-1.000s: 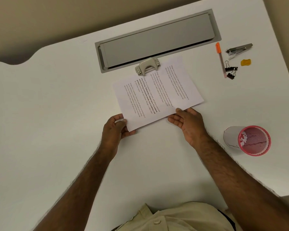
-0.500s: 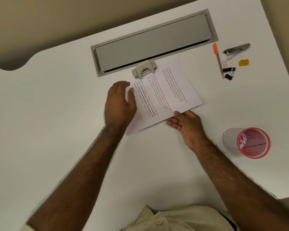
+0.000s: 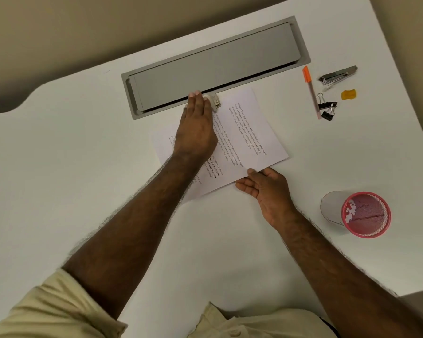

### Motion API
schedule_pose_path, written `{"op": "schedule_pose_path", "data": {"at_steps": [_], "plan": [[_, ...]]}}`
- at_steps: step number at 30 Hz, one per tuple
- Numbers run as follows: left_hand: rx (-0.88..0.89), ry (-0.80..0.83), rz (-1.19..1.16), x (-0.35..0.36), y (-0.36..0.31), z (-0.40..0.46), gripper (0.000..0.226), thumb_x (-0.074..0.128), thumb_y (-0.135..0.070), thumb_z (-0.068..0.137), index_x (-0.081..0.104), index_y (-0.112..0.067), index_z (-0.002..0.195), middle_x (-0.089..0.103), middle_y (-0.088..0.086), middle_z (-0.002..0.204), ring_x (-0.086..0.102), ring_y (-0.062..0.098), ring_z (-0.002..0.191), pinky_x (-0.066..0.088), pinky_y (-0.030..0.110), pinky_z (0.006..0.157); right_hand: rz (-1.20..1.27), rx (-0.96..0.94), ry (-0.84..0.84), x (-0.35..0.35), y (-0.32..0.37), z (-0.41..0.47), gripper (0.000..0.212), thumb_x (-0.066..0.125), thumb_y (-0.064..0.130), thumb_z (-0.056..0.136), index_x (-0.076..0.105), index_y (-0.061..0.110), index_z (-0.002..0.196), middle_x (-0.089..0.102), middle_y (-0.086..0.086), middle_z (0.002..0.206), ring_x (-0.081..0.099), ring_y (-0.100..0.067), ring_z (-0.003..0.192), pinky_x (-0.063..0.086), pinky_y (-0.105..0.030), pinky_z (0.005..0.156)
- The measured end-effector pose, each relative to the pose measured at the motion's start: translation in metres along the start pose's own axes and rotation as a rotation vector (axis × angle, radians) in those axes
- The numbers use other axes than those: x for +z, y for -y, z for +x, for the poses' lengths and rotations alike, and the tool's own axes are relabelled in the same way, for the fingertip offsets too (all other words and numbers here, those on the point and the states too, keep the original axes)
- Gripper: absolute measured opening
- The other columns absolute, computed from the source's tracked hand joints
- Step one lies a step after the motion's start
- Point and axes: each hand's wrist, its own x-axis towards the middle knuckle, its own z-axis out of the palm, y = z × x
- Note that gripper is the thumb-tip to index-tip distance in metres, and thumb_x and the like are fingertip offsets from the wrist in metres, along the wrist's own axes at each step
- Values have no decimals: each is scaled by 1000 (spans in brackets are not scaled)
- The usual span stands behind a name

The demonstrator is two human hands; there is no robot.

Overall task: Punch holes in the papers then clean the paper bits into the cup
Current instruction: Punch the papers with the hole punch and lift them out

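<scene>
white desk (image 3: 83, 191), printed papers (image 3: 249, 132) headed "village life", left hand (image 3: 195, 128) flat atop

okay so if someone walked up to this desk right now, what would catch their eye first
Most likely the left hand, stretched flat across the printed papers with straight fingers resting on the hole punch at the sheets' far edge, just in front of the grey cable tray lid. The right hand lies open at the papers' near edge. Next, the pink mesh cup at the right, with white paper bits already inside.
</scene>
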Motion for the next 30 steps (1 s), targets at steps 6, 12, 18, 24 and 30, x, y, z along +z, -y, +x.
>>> {"op": "schedule_pose_path", "data": {"at_steps": [6,12,18,24,30], "plan": [[5,26,103,10,4,11,64,27,-19,113,-2,-3,167,-8,19,177,-8,32,165,-6,41,134,-3,-2,3,-1,-1,2,26,62,2,102,68,1,126,80,-13,95,80,-32,88,66,-38,77],[-2,62,181,14,2,24,62,23,-23,113,1,1,166,-1,24,176,-3,37,165,-5,44,133,-21,1,8,-3,-2,8,26,63,5,102,69,8,127,80,-18,108,80,-35,94,66,-39,78],[24,57,117,7,2,19,66,30,-15,110,-1,0,166,-5,23,176,-7,35,165,-1,45,135,-5,2,-1,-4,-1,8,26,62,3,102,69,2,126,77,-26,113,79,-38,94,66,-42,82],[72,15,84,10,6,-1,70,33,-16,112,-9,-3,166,-18,17,175,-18,32,163,-1,44,135,1,8,7,-6,-1,5,23,61,2,102,69,-1,124,75,-29,114,78,-36,92,67,-41,80],[102,1,42,6,12,-2,75,40,-15,109,-7,-5,167,-17,14,176,-18,29,164,-2,43,135,-4,5,8,-13,-7,1,25,62,3,101,69,0,125,79,-20,106,80,-32,87,66,-44,81]]}}
